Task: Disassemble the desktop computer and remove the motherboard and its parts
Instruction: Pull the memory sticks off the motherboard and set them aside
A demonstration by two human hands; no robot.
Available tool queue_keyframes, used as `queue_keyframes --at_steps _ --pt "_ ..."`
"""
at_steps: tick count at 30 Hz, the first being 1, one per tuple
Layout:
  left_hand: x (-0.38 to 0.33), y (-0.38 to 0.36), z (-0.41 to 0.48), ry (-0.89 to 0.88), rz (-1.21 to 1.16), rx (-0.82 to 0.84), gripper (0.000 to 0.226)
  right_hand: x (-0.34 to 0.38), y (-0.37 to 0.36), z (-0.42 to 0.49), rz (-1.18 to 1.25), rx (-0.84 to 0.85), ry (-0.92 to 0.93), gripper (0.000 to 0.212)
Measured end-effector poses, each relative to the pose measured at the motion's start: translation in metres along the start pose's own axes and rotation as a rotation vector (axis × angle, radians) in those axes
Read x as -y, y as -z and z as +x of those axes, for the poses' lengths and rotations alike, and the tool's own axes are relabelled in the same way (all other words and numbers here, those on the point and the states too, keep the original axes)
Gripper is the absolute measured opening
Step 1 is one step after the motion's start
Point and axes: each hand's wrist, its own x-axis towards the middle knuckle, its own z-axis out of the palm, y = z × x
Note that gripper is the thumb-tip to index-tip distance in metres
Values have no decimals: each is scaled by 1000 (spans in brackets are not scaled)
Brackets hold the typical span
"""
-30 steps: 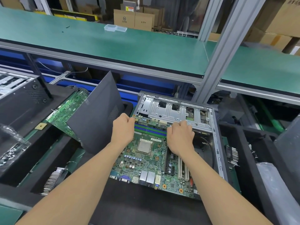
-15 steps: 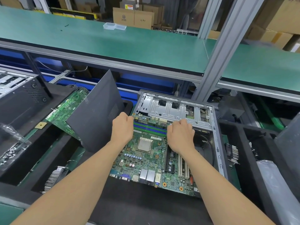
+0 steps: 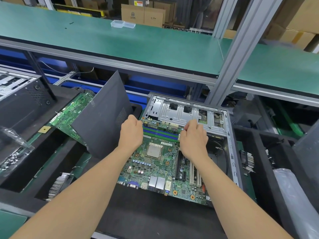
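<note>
Two hands (left hand [image 3: 131,133], right hand [image 3: 194,138]), two green circuit boards, one motherboard [image 3: 155,171] inside one open computer case [image 3: 181,111], one loose board [image 3: 69,118] at left, one dark side panel [image 3: 101,121], one silver processor [image 3: 153,151], two white slots [image 3: 191,175] by the motherboard's right edge.

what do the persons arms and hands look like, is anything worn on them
Both arms are bare right down to the bottom edge of the picture, with no sleeve in view. The left hand and the right hand wear no gloves. No watch, bracelet or ring shows, though the fingers are partly hidden.
</note>
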Motion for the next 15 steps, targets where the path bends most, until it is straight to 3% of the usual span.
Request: queue_keyframes --at_steps 2,5,9,11,15 --pt "-1 2 -2 -70 40 -22 18 -1 3 -1 23 -5 41 11" --pt "-4 6 -4 -329 243 -54 19 -1 9 -3 51 -49 146 16" --pt "-7 9 -6 -649 431 185 26 8 10 -4 -4 45 336 26" --pt "-7 7 -5 -700 507 234 26 13 9 -3 -36 79 356 27" --pt "-14 8 2 -632 500 262 29 19 9 2 -9 66 330 16"
